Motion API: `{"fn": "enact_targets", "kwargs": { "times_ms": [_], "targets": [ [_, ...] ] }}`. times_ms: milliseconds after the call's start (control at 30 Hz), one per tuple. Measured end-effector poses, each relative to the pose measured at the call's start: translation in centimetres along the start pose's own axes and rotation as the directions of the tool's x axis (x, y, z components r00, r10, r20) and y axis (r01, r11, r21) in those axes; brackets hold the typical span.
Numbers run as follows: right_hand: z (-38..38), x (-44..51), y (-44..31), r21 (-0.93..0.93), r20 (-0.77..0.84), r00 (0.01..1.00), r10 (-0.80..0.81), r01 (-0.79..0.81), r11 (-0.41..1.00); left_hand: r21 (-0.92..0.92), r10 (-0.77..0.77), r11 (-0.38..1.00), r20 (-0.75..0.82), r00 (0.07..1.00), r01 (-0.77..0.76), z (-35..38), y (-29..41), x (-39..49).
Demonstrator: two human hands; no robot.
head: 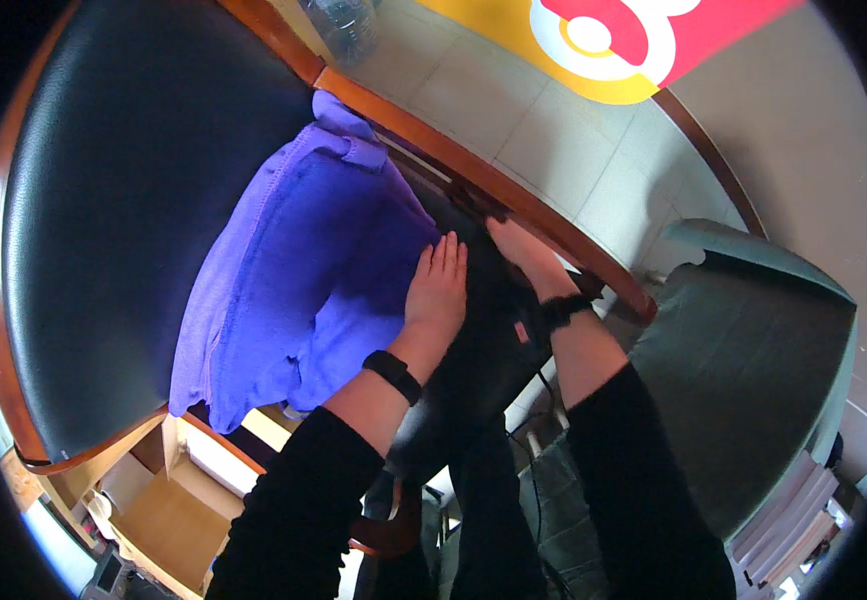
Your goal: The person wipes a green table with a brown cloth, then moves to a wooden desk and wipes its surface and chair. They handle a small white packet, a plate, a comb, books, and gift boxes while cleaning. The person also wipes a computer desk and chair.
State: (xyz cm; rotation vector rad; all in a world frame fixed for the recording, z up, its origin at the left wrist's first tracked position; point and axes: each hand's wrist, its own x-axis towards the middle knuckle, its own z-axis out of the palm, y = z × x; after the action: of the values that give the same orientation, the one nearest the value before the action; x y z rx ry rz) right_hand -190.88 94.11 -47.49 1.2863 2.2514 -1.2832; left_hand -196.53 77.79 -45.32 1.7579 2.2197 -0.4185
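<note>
A purple fleece garment (306, 247) lies bunched on a chair with a black leather-like backrest (140, 187) and a reddish-brown wooden frame. My left hand (439, 289) rests flat, palm down, at the garment's right edge where it meets the dark seat (471, 367). Its fingers are stretched out and hold nothing visible. To the right, my right hand (523, 251) reaches in beside the seat, close under the wooden armrest (463, 157). Its fingertips are partly hidden in shadow there, so any grip is unclear. Both wrists wear black bands.
A grey-green covered chair (741, 375) stands at the right, with a stack of papers (782, 517) below it. An open cardboard box (174, 517) sits at lower left. Beyond the armrest are a plastic bottle (347, 30) and tiled floor (553, 150). A dark cable (534, 480) hangs below.
</note>
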Motion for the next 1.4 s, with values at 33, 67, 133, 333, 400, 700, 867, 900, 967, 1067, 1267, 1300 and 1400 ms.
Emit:
{"fn": "enact_targets", "kwargs": {
  "times_ms": [33,67,133,333,400,700,867,900,967,1067,1267,1300,1400],
  "targets": [
    [0.0,-0.4,0.2,-0.054,-0.02,1.0,-0.012,0.011,0.998,-0.035,0.026,0.999,-0.012,1.0,-0.027,0.3,-0.3,-0.1],
    [0.0,-0.5,0.1,-0.123,-0.035,0.999,0.034,-0.038,0.992,-0.036,0.034,0.999,-0.077,0.996,-0.037,0.6,-0.6,-0.1],
    [0.6,0.2,-1.3,-0.118,-0.026,0.999,0.043,-0.045,0.992,-0.044,0.067,0.997,-0.049,0.997,-0.069,0.6,-1.1,-0.2],
    [4.6,5.8,-7.8,-0.133,-0.131,0.973,-0.191,0.173,0.976,-0.258,-0.014,0.966,-0.114,0.993,-0.016,0.4,-1.6,-0.4],
    [5.4,6.8,-8.6,-0.106,-0.22,0.911,-0.349,0.334,0.937,-0.279,0.012,0.959,-0.116,0.993,-0.045,0.6,-1.8,-0.5],
    [2.8,-1.5,0.1,-0.081,-0.198,0.938,-0.284,0.273,0.959,-0.464,-0.001,0.881,-0.193,0.981,-0.09,-0.2,-2.5,-0.1],
    [4.0,-8.5,5.4,-0.328,-0.381,0.825,-0.418,0.302,0.895,-0.161,0.206,0.943,-0.407,0.89,-0.291,-0.9,0.6,1.5],
    [4.6,-9.8,6.2,-0.367,-0.374,0.845,-0.382,0.243,0.898,-0.212,0.211,0.933,-0.336,0.918,-0.292,-0.7,1.5,1.5],
    [6.7,-12.1,7.0,-0.334,-0.419,0.826,-0.377,0.246,0.91,-0.312,0.237,0.911,-0.142,0.961,-0.271,0.4,3.1,0.7],
    [10.4,-15.4,7.2,-0.321,-0.444,0.839,-0.315,0.18,0.93,-0.306,0.25,0.909,-0.145,0.957,-0.284,2.9,3.7,-2.9],
    [19.3,-24.7,5.5,-0.293,-0.348,0.87,-0.35,0.254,0.922,-0.154,0.325,0.937,0.045,0.945,-0.315,6.0,2.3,-15.3],
    [20.1,-26.0,5.2,-0.301,-0.255,0.911,-0.323,0.243,0.922,-0.239,0.33,0.921,0.066,0.942,-0.306,5.7,1.9,-17.1],
    [19.5,-26.7,5.1,-0.355,-0.085,0.874,-0.479,0.423,0.834,-0.39,0.326,0.9,0.301,0.896,-0.196,4.1,0.2,-22.0]
  ]
}}
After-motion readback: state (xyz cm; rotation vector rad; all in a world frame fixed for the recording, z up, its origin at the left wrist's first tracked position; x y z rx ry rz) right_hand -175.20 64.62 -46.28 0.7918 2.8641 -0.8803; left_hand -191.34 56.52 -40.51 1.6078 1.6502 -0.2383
